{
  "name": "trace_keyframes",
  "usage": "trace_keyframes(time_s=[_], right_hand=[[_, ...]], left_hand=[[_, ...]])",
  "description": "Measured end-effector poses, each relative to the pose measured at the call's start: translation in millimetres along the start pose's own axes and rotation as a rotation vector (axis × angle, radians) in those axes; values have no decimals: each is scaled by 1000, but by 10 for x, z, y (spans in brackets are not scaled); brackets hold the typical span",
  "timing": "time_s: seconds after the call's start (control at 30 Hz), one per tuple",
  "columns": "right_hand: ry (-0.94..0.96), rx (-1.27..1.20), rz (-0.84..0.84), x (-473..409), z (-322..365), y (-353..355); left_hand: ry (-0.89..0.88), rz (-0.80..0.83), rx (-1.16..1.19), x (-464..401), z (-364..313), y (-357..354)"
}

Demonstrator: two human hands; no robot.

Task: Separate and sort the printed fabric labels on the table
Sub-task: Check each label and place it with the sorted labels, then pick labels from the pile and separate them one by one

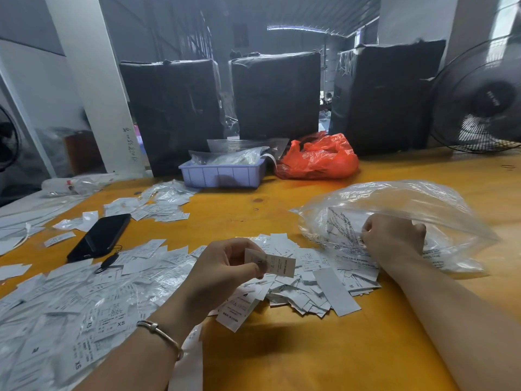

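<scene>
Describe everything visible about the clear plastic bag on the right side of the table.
The clear plastic bag is thin, glossy, crumpled film, puffed up into a dome and lying on the orange table right of the central label pile. Black printed text runs across its lower face, too blurred to read. White labels show through it. Its left edge meets the pile. The right hand, closed in a loose fist, presses against its front, apparently gripping the film.

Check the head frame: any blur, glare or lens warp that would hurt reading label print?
Head view: wide-angle warp bends the pillar and fan at the edges; the clear bag shows sheen and looks smeared near the right hand; the label in the left hand is softly printed, mostly unreadable; nearer labels reading XS are legible; the background is dim.
</scene>
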State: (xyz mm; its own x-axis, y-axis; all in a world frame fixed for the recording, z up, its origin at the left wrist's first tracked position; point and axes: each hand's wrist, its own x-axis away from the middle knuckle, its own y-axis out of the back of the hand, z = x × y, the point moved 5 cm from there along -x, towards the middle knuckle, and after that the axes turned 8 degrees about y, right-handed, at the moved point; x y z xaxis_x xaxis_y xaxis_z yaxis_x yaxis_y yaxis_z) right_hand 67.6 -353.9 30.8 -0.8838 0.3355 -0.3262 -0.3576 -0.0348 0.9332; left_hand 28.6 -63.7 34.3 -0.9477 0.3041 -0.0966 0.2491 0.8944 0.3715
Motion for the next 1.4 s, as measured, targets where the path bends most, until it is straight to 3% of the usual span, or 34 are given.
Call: trace_keyframes(time_s=[0.23,0.4,0.53,0.73,0.93,1.07,1.2,1.4], right_hand=[[35,-295,-271,10,11,114],[97,-564,-344,94,129,225],[113,-1094,-145,264,357,249],[194,-1509,399,528,848,221],[376,-1611,593,642,986,224],[431,-1568,548,675,1022,220],[481,-1468,504,698,1038,211],[544,-1479,488,696,1045,262]], left_hand=[[14,-3,-27,-1,16,13],[15,-16,-41,1,13,14],[15,11,23,-1,4,9],[13,-10,189,-13,-21,34],[50,35,459,-14,-57,63],[56,156,420,18,-65,-19],[19,96,276,42,-85,-23],[17,58,355,32,-106,14]])
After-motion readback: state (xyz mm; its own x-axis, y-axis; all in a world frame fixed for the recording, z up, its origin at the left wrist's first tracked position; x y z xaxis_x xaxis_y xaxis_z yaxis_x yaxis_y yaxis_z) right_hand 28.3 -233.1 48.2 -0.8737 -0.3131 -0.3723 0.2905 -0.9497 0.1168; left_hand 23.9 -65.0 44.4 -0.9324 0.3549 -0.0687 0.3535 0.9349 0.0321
